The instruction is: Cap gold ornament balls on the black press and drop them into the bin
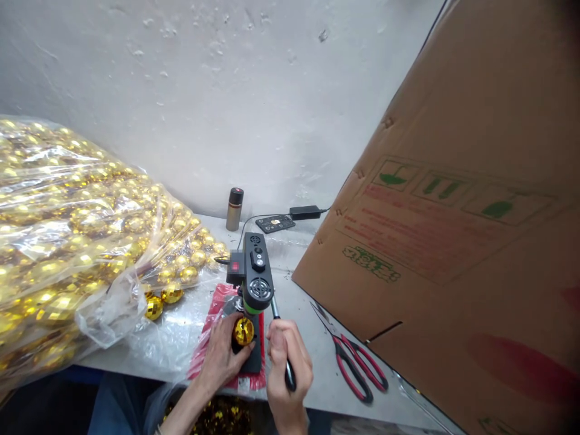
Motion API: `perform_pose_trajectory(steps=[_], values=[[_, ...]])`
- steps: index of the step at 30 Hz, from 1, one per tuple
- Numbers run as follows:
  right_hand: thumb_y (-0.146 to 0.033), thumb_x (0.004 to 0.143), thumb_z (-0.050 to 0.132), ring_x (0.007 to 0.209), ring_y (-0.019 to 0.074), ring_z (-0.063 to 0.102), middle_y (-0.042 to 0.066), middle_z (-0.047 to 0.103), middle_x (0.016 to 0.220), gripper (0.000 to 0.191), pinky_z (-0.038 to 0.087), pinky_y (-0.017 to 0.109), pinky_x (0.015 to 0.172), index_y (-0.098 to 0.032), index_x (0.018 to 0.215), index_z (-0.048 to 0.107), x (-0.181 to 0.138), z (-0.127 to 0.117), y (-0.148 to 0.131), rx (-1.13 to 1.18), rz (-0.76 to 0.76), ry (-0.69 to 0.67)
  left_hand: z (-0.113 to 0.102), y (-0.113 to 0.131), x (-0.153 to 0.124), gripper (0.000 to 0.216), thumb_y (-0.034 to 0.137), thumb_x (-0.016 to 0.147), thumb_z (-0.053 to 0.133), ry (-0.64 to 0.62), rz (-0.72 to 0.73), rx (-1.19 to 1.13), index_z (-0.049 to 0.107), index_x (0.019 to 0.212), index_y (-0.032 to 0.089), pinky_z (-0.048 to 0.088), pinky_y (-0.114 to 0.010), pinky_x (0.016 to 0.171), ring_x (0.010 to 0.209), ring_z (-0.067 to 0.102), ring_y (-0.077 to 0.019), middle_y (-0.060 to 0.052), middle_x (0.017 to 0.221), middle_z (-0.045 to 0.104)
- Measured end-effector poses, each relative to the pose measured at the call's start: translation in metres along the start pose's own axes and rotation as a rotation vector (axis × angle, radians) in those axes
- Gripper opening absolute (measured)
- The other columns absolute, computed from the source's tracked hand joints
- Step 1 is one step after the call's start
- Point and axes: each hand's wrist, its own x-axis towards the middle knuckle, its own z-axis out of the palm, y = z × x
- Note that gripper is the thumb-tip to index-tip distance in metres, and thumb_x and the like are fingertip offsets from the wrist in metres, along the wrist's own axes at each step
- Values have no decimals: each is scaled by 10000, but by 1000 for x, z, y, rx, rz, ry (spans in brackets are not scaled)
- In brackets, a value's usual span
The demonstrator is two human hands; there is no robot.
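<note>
My left hand point(220, 356) pinches a small gold mirror ball point(243, 330) and holds it on the base of a small black benchtop press point(254, 278), right under its head. My right hand point(286, 368) is wrapped round the press's thin metal lever point(277, 320), whose black grip end pokes out below my fingers. The press stands on a red sheet point(215, 314) near the table's front edge.
A big clear plastic bag of gold mirror balls point(67, 241) fills the left; two loose balls point(163, 300) lie by its mouth. Red-handled scissors point(356, 365) lie right of my hand. A large cardboard box point(453, 254) walls the right. A small canister point(234, 208) and power adapter point(306, 212) stand at the back.
</note>
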Motion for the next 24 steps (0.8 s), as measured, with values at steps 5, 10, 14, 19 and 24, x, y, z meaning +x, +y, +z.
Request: perform_pose_trajectory(steps=[5,10,14,19,24], values=[[-131,1040,416,631,115,553,-14,561,753,289,433,232,572,-230,786,511,-26,7,22,-2,-19,46,1,0,-2,468,368,855,683,-14,4,18,628,1290,206,553,-555,973,1115,680,-356,-148,1218,733],[-164,1039,430,651,137,570,-5,577,754,281,441,271,610,-232,790,540,-39,12,35,20,8,97,1,1,-3,465,376,859,693,-7,-4,15,634,1292,217,566,-532,956,1094,686,-350,-142,1198,737],[-192,1048,426,662,145,578,-3,586,749,292,453,283,634,-233,785,548,-41,13,36,0,-1,102,1,2,-3,470,399,847,710,-3,-15,2,646,1277,221,573,-529,950,1085,697,-353,-139,1184,746],[-200,1056,422,661,136,573,-16,584,746,304,470,286,675,-234,776,534,-41,14,36,6,9,116,1,2,-2,496,399,826,731,-5,-43,-24,652,1278,213,573,-536,949,1083,699,-358,-148,1168,750],[-209,1054,426,646,144,552,-6,568,731,315,443,289,634,-232,758,533,-43,15,37,-12,10,131,4,-1,-3,495,390,828,718,4,-40,-37,650,1291,225,567,-544,954,1088,696,-356,-141,1179,751]])
